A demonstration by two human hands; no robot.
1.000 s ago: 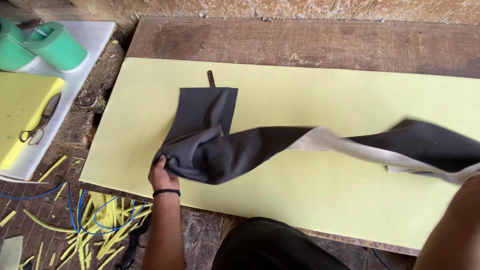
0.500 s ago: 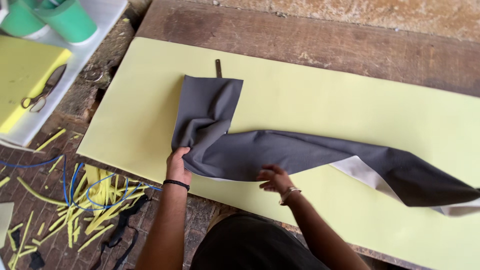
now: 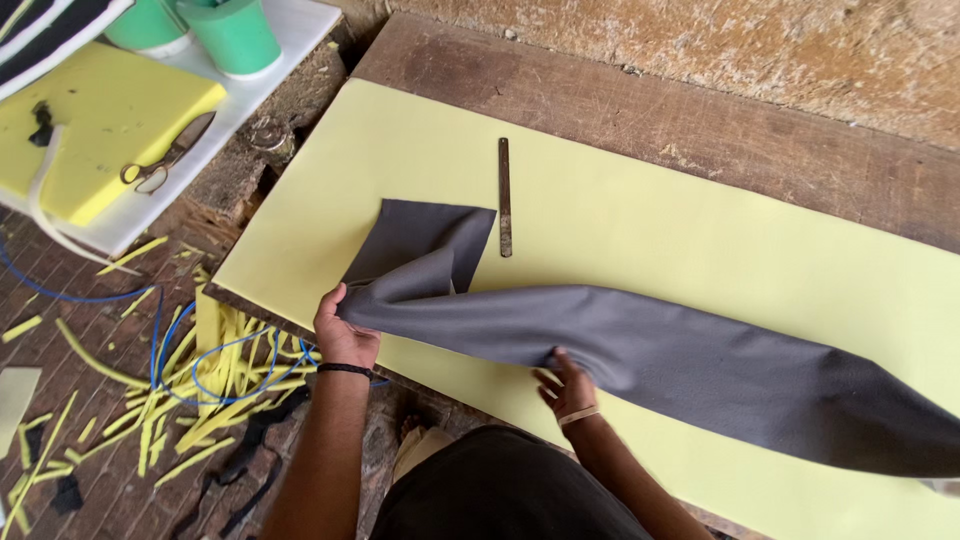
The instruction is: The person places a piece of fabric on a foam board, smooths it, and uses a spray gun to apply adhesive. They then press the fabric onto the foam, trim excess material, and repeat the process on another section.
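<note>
We see two bare hands working on a long strip of grey cloth (image 3: 640, 350). The fingers of our left hand (image 3: 345, 335), low and left of the frame's centre, curl over the folded edge of the cloth and pinch it, thumb on top; a thin black band circles that wrist. The fingers of our right hand (image 3: 568, 388), just below the centre, are spread and pressed flat on the near edge of the cloth, with the fingertips tucked slightly under the fabric; a pale band sits on that wrist.

The cloth lies on a large pale yellow foam sheet (image 3: 640, 210). It runs from a folded flap left of centre down to the lower right corner, where it leaves the frame. Just beside the flap, on the foam, lies a narrow metal ruler (image 3: 504, 196), pointing toward the top of the frame.

The foam rests on a worn wooden table (image 3: 700, 110) that shows along the upper right. In the upper left corner we see a white tray (image 3: 250, 95) bearing a thick yellow foam block (image 3: 100, 130), a pair of scissors (image 3: 165, 165) and green cups (image 3: 235, 35). At lower left, yellow foam scraps (image 3: 200, 400) and a blue cable (image 3: 200, 345) litter the brick floor.
</note>
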